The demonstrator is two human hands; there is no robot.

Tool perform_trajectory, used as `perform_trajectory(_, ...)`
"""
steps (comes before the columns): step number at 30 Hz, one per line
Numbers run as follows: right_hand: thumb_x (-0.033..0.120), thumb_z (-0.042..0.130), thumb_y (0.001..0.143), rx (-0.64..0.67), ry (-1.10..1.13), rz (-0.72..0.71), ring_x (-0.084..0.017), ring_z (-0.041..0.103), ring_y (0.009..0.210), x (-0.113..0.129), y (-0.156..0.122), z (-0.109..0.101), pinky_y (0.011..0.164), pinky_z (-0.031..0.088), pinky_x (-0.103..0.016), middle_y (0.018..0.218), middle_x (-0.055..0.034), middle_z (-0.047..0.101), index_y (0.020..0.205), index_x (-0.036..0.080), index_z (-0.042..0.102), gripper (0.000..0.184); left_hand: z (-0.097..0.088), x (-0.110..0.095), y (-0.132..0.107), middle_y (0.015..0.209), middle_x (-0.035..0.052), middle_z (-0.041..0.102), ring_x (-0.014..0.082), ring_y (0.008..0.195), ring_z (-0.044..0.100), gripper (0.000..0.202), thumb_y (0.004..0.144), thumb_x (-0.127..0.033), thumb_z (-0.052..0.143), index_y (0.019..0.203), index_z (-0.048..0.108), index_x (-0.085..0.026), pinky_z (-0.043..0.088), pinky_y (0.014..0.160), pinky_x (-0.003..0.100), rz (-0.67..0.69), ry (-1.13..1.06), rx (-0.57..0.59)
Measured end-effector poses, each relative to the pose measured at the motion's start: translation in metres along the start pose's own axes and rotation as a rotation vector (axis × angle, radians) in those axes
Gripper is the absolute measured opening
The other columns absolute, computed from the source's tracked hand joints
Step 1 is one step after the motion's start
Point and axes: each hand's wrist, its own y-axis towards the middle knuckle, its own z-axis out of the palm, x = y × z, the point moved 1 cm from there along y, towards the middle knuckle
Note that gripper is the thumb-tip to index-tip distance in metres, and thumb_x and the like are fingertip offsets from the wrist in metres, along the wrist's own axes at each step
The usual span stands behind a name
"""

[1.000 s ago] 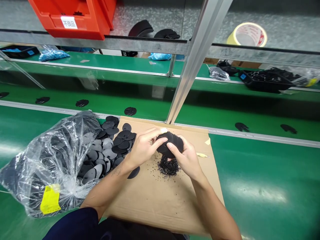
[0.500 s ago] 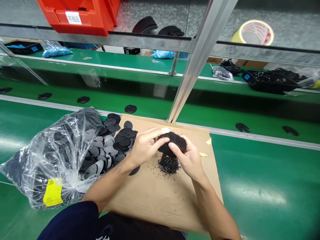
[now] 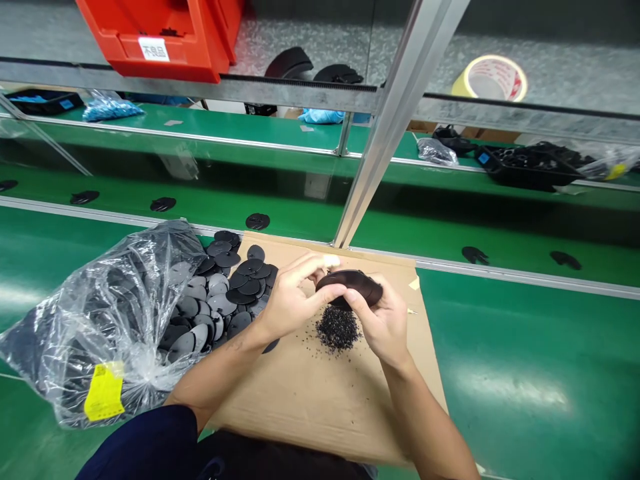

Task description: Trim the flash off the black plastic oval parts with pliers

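My left hand [image 3: 293, 300] and my right hand [image 3: 383, 320] together hold a stack of thin black plastic discs [image 3: 353, 285], tilted almost flat above a small heap of black shavings [image 3: 339, 328]. Both lie over a sheet of brown cardboard [image 3: 320, 393] on the green bench. Left of my hands a pile of loose black discs [image 3: 223, 293] spills from a clear plastic bag [image 3: 105, 320] with a yellow label [image 3: 103, 391].
A slanted aluminium post [image 3: 385, 127] rises behind the cardboard. The conveyor belt beyond carries single black parts [image 3: 257, 221]. On the shelf above stand a red bin [image 3: 160, 33] and a roll of tape [image 3: 490, 78]. A black tray of parts [image 3: 530, 163] sits far right.
The stack of discs has turned from edge-on toward a flatter tilt between my hands. My hands stay above the shavings. The view shifted slightly.
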Motion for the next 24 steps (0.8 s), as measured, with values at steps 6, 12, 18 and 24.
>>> perform_trajectory(6, 0.038, 0.073, 0.089, -0.027, -0.018, -0.183, -0.016, 0.069, 0.072, 0.002, 0.006, 0.003, 0.065, 0.057, -0.028, 0.085, -0.0004, 0.074, 0.093, 0.025, 0.069, 0.014, -0.01, -0.012, 0.003, 0.098, 0.0062, 0.076, 0.0155, 0.085, 0.07, 0.025, 0.088, -0.035, 0.076, 0.107, 0.076, -0.019, 0.058, 0.072, 0.025, 0.023, -0.152, 0.001)
perform_trajectory(12, 0.019, 0.068, 0.09, 0.1, -0.147, -0.286, -0.02, 0.074, 0.096, 0.001, 0.016, -0.005, 0.085, 0.062, -0.035, 0.102, -0.0043, 0.077, 0.099, 0.025, 0.073, 0.012, -0.023, -0.013, 0.007, 0.091, 0.0057, 0.073, 0.0145, 0.079, 0.063, 0.016, 0.094, -0.023, 0.068, 0.109, 0.072, -0.017, 0.054, 0.072, 0.028, 0.314, 0.269, 0.091)
perform_trajectory(18, 0.009, 0.064, 0.09, 0.237, -0.306, -0.434, -0.018, 0.075, 0.087, 0.003, 0.015, -0.017, 0.076, 0.063, -0.032, 0.099, -0.0054, 0.078, 0.107, 0.025, 0.076, 0.025, -0.025, -0.012, 0.009, 0.099, 0.0083, 0.074, 0.017, 0.085, 0.064, 0.019, 0.099, -0.024, 0.06, 0.114, 0.068, -0.017, 0.052, 0.076, 0.03, 0.366, 0.446, 0.251)
perform_trajectory(24, 0.01, 0.061, 0.092, 0.265, -0.328, -0.439, -0.019, 0.075, 0.085, 0.007, 0.011, -0.02, 0.074, 0.062, -0.034, 0.102, -0.0052, 0.079, 0.114, 0.027, 0.076, 0.031, -0.024, -0.013, 0.01, 0.102, 0.0085, 0.075, 0.0166, 0.083, 0.065, 0.02, 0.097, -0.028, 0.064, 0.113, 0.068, -0.017, 0.052, 0.077, 0.03, 0.395, 0.382, 0.292)
